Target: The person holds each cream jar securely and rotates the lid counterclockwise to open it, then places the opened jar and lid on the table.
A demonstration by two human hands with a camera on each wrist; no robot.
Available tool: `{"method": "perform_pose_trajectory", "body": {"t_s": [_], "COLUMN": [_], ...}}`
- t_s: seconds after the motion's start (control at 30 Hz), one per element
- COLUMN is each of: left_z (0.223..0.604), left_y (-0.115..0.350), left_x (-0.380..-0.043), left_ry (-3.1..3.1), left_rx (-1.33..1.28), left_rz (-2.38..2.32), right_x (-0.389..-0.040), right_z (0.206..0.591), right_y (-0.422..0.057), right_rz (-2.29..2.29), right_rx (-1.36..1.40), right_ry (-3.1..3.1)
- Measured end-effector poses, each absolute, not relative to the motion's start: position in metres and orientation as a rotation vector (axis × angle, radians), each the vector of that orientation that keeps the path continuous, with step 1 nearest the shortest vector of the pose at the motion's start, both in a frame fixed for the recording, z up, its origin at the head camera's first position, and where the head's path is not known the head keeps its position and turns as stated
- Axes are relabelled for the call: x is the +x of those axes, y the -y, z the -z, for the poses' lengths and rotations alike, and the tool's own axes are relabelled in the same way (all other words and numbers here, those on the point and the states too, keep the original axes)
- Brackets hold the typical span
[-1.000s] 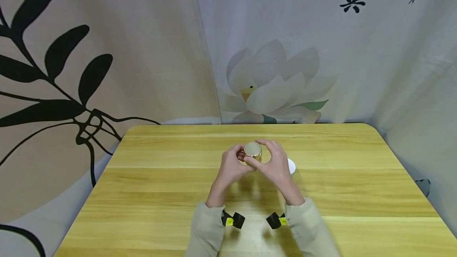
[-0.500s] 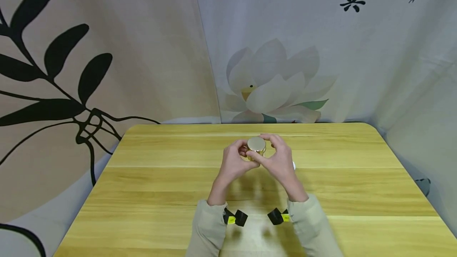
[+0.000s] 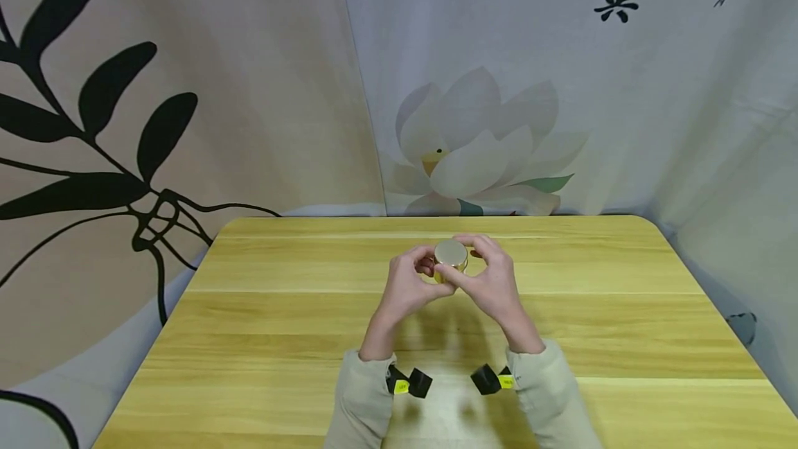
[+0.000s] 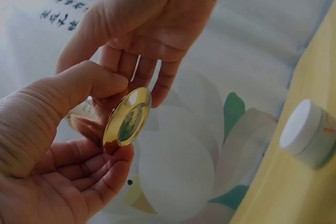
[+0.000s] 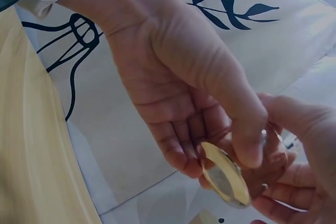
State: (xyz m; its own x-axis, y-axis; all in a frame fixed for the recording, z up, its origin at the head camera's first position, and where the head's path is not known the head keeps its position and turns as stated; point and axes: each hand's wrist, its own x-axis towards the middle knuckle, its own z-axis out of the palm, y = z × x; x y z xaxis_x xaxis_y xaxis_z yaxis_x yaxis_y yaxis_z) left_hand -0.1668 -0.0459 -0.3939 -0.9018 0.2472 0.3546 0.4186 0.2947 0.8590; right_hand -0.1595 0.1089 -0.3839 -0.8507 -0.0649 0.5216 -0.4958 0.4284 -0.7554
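Note:
Both hands hold a small round gold jar (image 3: pixel 451 253) over the far middle of the table, its pale flat end facing up toward the head camera. The left hand (image 3: pixel 408 283) grips it from the left, with thumb and fingers around its side. From the right, the right hand (image 3: pixel 495 284) pinches it between thumb and forefinger. In the left wrist view a shiny gold face of the jar (image 4: pixel 128 116) carries a dark emblem. The right wrist view shows the gold rim of the jar (image 5: pixel 231 174); fingers cover much of the body.
A white-lidded jar (image 4: pixel 307 134) stands on the wooden table (image 3: pixel 249 338), visible in the left wrist view; the head view does not show it. Behind the table hangs a printed cloth (image 3: pixel 280 89). Black wrist cameras sit at both cuffs.
Both hands and the gold jar have shifted slightly right and away from the body. The white jar beside the right hand has become hidden in the head view.

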Motion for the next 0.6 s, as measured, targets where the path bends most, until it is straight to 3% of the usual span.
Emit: {"method": "perform_pose_trajectory", "body": {"t_s": [0.6], "left_z": [0.396], "left_y": [0.047], "left_x": [-0.165], "left_ry": [2.371], "left_rx": [-0.600], "left_rz": [1.758], "right_x": [-0.160], "right_z": [0.382], "right_y": [-0.122], "right_rz": [-1.547], "right_rx": [0.526], "right_ry": [2.345]}}
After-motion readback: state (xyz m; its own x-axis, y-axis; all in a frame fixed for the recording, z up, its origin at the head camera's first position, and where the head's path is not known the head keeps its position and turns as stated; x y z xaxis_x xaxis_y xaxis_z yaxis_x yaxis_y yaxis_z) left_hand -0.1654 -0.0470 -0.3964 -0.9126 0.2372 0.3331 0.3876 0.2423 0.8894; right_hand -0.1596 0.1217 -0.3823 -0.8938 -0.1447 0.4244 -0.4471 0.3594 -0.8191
